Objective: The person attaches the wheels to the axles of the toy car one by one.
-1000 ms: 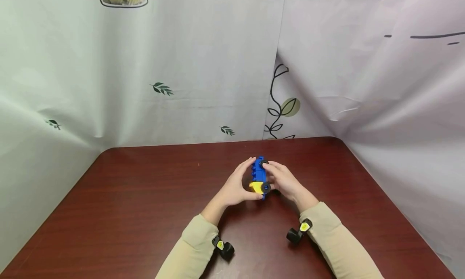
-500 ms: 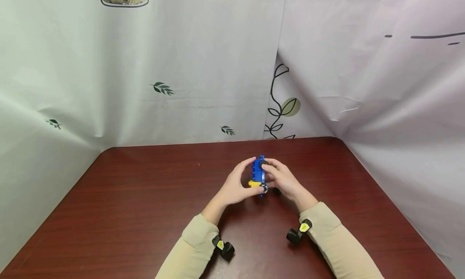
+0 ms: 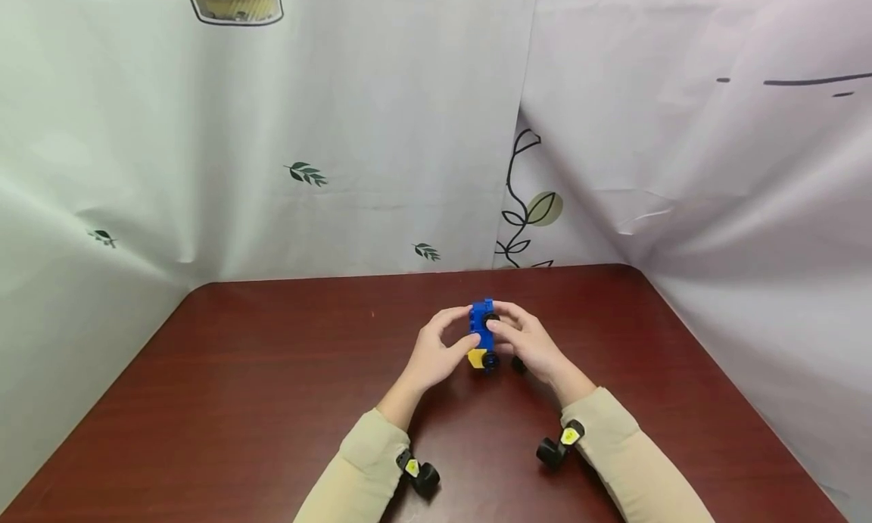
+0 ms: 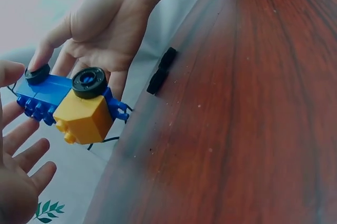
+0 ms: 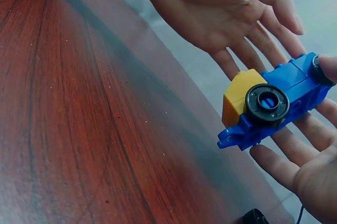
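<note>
A small blue toy car [image 3: 482, 328] with a yellow block at its near end and black wheels is held above the middle of the red-brown table [image 3: 272, 379]. My right hand [image 3: 509, 331] holds it: the thumb presses the far wheel and the fingers lie along its other side, plain in the right wrist view on the car [image 5: 274, 103]. My left hand [image 3: 460, 332] is beside the car with fingers spread and straight. In the left wrist view its fingers [image 4: 23, 147] stand just short of the car [image 4: 68, 105].
A loose black wheel part [image 3: 519, 365] lies on the table just right of the car, also visible as the wheel part [image 4: 160, 71]. White printed curtains [image 3: 381, 129] wall in the table at the back and both sides.
My left hand has let go of the car and spread its fingers. The car now rests in the right hand alone, turned a little, and the head view has tipped slightly.
</note>
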{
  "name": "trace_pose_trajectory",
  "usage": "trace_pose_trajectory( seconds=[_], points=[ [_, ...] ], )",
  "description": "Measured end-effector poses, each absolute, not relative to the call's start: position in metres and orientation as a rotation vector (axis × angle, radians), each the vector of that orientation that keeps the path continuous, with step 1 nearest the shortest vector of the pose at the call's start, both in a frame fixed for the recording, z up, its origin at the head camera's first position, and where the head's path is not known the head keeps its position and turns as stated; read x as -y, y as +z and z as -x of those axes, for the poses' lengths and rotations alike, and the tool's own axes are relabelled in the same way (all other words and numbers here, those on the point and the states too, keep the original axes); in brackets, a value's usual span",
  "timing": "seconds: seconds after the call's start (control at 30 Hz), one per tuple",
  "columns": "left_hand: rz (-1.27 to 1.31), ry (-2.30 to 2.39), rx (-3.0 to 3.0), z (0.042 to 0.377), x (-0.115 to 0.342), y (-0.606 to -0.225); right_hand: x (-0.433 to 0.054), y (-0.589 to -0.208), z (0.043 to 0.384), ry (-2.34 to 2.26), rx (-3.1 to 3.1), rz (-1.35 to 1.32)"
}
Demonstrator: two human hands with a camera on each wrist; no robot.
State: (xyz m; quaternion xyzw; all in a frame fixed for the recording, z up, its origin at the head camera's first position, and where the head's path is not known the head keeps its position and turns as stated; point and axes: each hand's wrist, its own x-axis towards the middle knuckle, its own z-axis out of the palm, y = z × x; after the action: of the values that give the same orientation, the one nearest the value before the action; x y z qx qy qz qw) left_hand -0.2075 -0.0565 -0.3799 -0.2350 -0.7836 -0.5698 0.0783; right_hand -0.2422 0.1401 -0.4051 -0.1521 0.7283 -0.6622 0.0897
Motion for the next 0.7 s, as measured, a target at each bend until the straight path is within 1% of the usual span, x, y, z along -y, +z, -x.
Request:
trace_pose_trajectory(
  seconds=[0.13, 0.27, 0.37, 0.5, 0.7],
  points=[
    [0.719, -1.723, 2.319, 0.206, 0.057, -0.383, -0.138, -0.407, 0.24, -1.962, -2.181, 0.483],
    [0.655, -1.795, 2.278, 0.216, 0.056, -0.399, -0.135, -0.406, 0.237, -1.972, -2.206, 0.491],
    [0.555, -1.923, 2.201, 0.226, 0.054, -0.407, -0.132, -0.404, 0.237, -1.978, -2.242, 0.526],
    [0.388, -2.087, 2.095, 0.232, 0.052, -0.407, -0.129, -0.403, 0.238, -1.968, -2.277, 0.606],
    [0.14, -2.14, 2.2, 0.237, 0.053, -0.406, -0.129, -0.402, 0.237, -1.945, -2.327, 0.655]
  ],
)
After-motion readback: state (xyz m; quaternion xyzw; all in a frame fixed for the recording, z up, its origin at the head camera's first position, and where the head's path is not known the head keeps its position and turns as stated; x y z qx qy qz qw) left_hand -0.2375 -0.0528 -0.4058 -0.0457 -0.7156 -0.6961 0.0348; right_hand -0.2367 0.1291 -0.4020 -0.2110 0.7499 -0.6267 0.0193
